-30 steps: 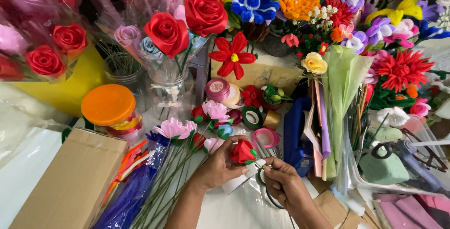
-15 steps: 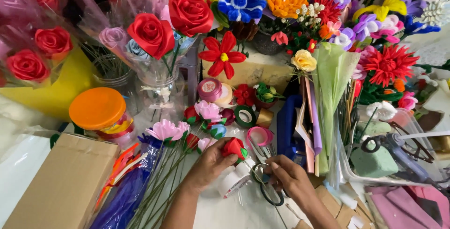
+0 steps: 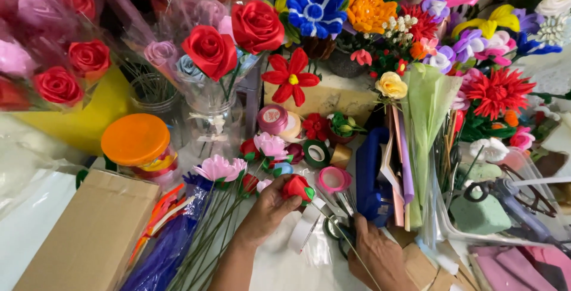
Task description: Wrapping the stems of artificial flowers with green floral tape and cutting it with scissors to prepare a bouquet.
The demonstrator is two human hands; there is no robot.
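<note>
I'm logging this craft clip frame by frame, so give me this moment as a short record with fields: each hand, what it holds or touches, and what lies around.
Left hand: holds a red rosebud by its head, stem slanting down to the right.
Right hand: rests on the table beside scissors; whether it grips them cannot be told.
Near the hands: pink tape roll, green tape roll, pink flowers.
Left side: cardboard box, orange-lidded jar.
Behind: red roses in glass jars.

The right hand (image 3: 380,258) has dropped from the red rosebud (image 3: 296,187) to the scissors (image 3: 339,231).
</note>
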